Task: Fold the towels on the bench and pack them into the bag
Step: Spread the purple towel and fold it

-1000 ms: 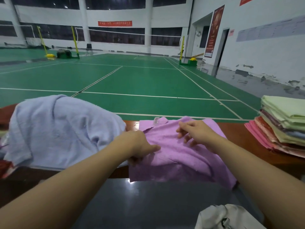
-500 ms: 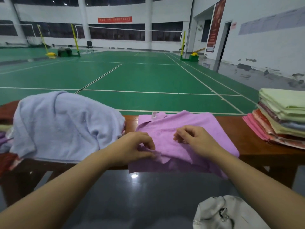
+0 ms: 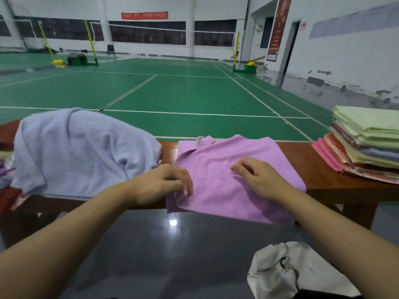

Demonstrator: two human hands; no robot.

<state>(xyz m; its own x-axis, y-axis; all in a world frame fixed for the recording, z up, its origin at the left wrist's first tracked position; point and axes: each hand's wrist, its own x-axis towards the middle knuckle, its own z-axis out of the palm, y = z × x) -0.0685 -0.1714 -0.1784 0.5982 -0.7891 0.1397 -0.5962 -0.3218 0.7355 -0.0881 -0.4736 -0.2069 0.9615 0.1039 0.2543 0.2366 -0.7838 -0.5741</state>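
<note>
Across the wooden bench (image 3: 336, 186) lies the pink towel (image 3: 220, 169), where your left hand (image 3: 159, 184) pinches its near-left edge and your right hand (image 3: 259, 180) rests loosely curled on its middle.

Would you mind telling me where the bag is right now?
In the head view the pale bag lies crumpled on the dark floor at lower right, below the right forearm and nearer the camera than the bench.

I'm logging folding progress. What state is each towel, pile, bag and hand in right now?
Purple towel: folded, flat on the bench, near edge overhanging.
Blue towel: unfolded, heaped.
Stack of towels: folded, piled at the bench's right end.
Bag: crumpled on the floor.
Left hand: fingers curled on the purple towel's left edge.
Right hand: resting on the purple towel.
</note>
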